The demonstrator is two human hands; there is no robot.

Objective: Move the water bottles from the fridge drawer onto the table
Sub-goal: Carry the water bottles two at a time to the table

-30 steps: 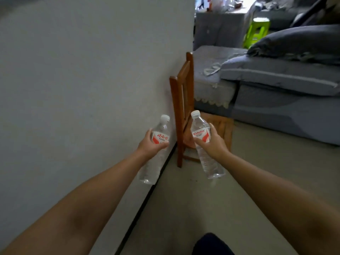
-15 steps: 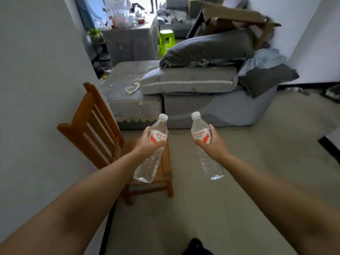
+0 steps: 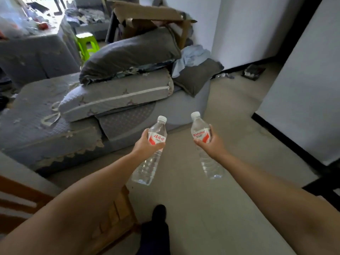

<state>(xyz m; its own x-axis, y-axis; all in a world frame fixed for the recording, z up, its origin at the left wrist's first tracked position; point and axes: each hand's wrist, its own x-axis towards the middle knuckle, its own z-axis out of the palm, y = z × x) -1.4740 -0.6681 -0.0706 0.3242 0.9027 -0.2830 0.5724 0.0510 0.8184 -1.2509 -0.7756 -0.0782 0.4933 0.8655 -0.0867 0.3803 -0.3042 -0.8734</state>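
Note:
My left hand point(image 3: 145, 145) grips a clear water bottle point(image 3: 150, 159) around its red and white label, white cap tilted up and to the right. My right hand point(image 3: 211, 144) grips a second clear water bottle point(image 3: 200, 129) at its label, cap tilted up and to the left. Both bottles are held out in front of me above the floor, roughly a hand's width apart. A cloth-covered table point(image 3: 35, 52) with clutter on top stands at the far left. No fridge drawer is in view.
A grey sofa point(image 3: 55, 129) piled with cushions and a cardboard box point(image 3: 147, 17) fills the left and centre. A wooden chair point(image 3: 114, 214) is under my left arm. A green stool point(image 3: 86, 43) stands behind the sofa. White walls point(image 3: 303, 80) rise on the right.
The view has swung right and forward: the chair has slid from centre left to the bottom left, and the sofa is closer. Both hands still hold their bottles, now a little further apart.

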